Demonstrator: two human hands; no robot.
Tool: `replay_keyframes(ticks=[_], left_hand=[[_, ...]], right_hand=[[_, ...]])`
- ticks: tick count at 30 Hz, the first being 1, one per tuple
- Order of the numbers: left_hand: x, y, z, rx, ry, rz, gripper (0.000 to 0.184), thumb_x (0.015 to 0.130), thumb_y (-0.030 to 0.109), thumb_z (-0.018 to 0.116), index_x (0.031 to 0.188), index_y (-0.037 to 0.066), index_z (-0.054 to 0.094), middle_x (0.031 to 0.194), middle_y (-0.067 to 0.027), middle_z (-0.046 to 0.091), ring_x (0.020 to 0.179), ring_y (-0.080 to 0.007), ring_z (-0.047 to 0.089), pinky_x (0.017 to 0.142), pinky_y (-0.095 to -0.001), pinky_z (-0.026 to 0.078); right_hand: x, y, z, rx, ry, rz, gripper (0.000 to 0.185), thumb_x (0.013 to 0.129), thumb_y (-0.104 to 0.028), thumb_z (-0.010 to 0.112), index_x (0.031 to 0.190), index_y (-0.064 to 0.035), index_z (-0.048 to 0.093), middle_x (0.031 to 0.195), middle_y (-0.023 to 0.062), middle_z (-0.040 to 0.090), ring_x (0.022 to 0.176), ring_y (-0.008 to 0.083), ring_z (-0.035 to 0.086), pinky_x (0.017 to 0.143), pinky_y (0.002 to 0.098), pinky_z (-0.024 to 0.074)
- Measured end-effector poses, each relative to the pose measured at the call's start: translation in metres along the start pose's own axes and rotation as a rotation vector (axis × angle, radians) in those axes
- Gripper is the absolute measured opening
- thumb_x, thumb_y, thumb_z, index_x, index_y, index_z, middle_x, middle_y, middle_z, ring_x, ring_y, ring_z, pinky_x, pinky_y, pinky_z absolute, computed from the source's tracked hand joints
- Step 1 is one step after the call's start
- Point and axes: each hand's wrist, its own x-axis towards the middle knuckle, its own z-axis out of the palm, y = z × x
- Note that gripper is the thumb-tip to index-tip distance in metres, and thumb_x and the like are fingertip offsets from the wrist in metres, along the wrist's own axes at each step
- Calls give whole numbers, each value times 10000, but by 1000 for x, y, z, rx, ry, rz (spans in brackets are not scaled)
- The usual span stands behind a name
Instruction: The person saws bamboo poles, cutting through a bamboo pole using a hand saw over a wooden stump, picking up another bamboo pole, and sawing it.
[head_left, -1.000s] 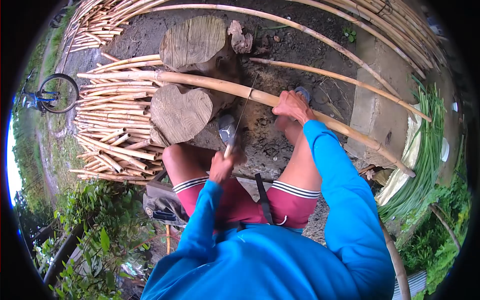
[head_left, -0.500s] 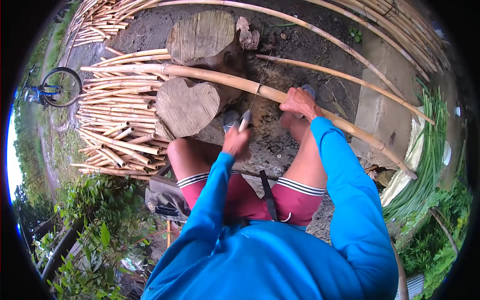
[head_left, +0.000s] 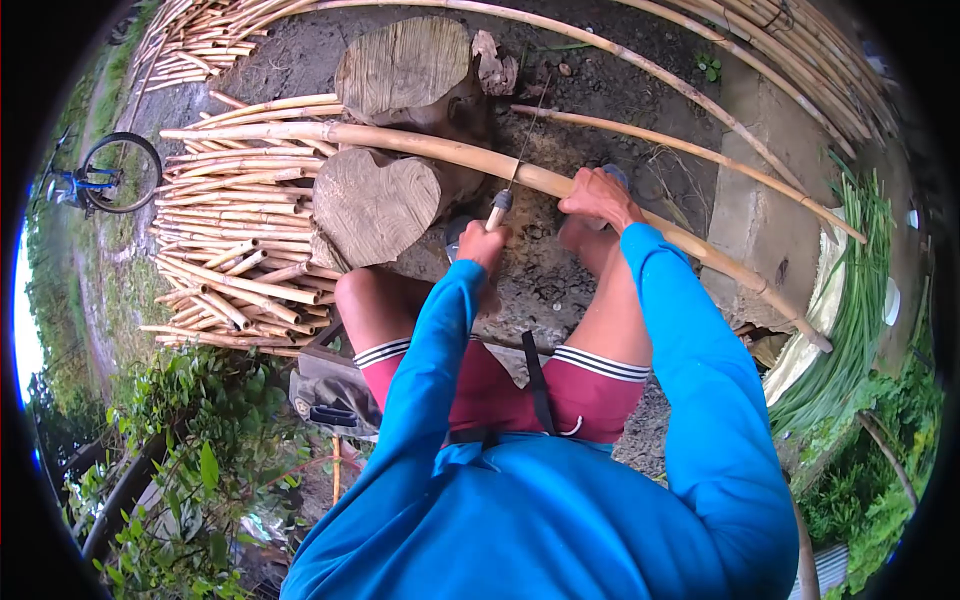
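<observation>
A person's left hand (head_left: pixel 482 246) gripped the pale-handled, thin-bladed saw (head_left: pixel 499 210), its dark blade across a long tan bamboo pole (head_left: pixel 435 149), while the right hand (head_left: pixel 601 195) clasped the pole right of the blade. The pole stretched left between a far brown wooden stump (head_left: pixel 402 68) and a near heart-shaped one (head_left: pixel 373 212).

Bamboo pole (head_left: pixel 450 152), one: long, tan, jointed, gently bowed; whole, thicker at mid-length than at its far-left tip; lying slantwise across the work area, its left part passing between two cut logs (head_left: pixel 405 65), its right end lower in view

Saw (head_left: pixel 503 201), one: narrow dark blade, dark collar, pale straight handle; blade set crosswise against the pole, tip pointing away; depth of cut not discernible
</observation>
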Motion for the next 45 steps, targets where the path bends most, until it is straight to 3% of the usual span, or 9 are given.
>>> replay_keyframes(ticks=[3,7,10,12,17,26,29,34,45], left_hand=[[-44,-33,-24,724,42,808,243,788,238,654,966,73,664,812,-208,642,763,-391,637,665,-449,515],[-138,-72,-51,222,-45,73,287,788,290,623,910,38,687,799,-258,642,743,-379,646,705,-465,491],[-75,-90,-28,503,22,734,306,780,294,636,876,5,670,661,-149,601,631,-240,617,578,-381,475],[-24,-6,-3,88,47,15,261,765,249,635,895,27,677,648,-140,590,630,-244,619,557,-373,481],[-55,-63,-29,674,65,772,269,769,256,622,924,48,695,670,-147,616,659,-267,633,612,-405,499],[-6,-17,6,107,107,50,335,778,275,635,907,-33,658,726,-154,651,642,-267,636,576,-393,484],[-34,-22,-14,692,116,829,271,793,251,626,902,5,656,735,-180,644,667,-331,643,566,-412,482],[-149,-58,-59,167,-52,-9,366,762,320,640,871,-28,659,734,-233,637,748,-335,665,703,-432,484],[-59,-62,-30,717,69,747,296,827,326,595,977,88,687,812,-229,647,791,-400,639,722,-473,502]], right_hand=[[-4,0,-6,-2,-3,3,455,666,-284,625,1024,-16,707,1049,270,659,1018,430,632,894,481,506],[2,3,-5,-24,-14,-46,461,661,-286,624,1027,-19,706,1059,273,655,1025,430,630,900,472,505],[-4,-3,-9,-8,-8,4,456,660,-288,627,1026,-28,709,1069,271,654,1025,429,630,914,466,498],[2,1,-6,-11,-2,-13,452,661,-290,628,1023,-31,709,1073,269,653,1026,427,631,916,464,497],[4,4,-5,-12,-4,2,451,666,-297,629,1026,-38,710,1080,263,654,1030,422,631,910,461,501],[1,-3,-4,-15,2,-14,460,666,-298,630,1034,-34,708,1067,258,660,1032,419,632,896,457,507],[-1,2,-1,-6,-21,8,454,664,-296,629,1027,-35,711,1058,255,664,1030,420,631,888,453,510],[-3,-1,-10,-13,-37,-25,460,668,-287,617,1037,-26,704,1065,260,660,1036,428,626,910,453,499],[-5,0,-15,-27,-22,2,464,664,-289,624,1044,-35,706,1088,270,648,1050,423,621,923,460,494]])
